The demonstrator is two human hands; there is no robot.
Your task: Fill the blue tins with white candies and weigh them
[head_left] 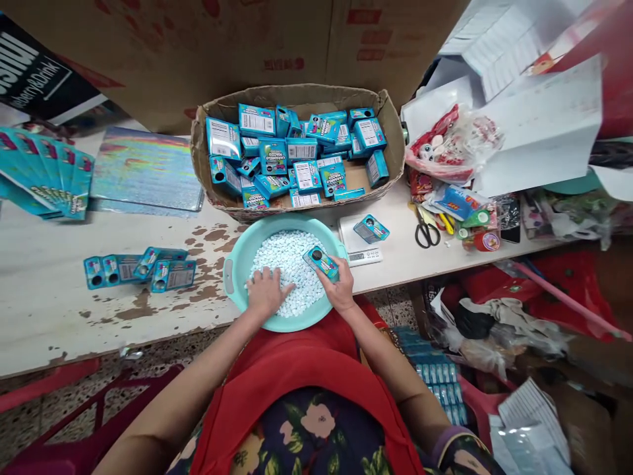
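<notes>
A turquoise plastic basin (239,245) full of small white candies (283,248) stands at the table's front edge, against my lap. My left hand (267,291) lies on the candies inside the basin, fingers spread and their tips among the pieces. Over the right part of the basin my right hand (340,285) grips a small blue candy box (321,262). The box is tilted, and a dark round hole or window shows on its face. Whether it holds any candies cannot be seen.
A cardboard tray (297,95) of blue boxes stands behind the basin. A white scale (364,256) with one box (372,228) on it is to the right, beside black scissors (426,233). Several boxes (173,274) stand at the left, near shiny sheets (143,168) and flat blue cartons (49,168).
</notes>
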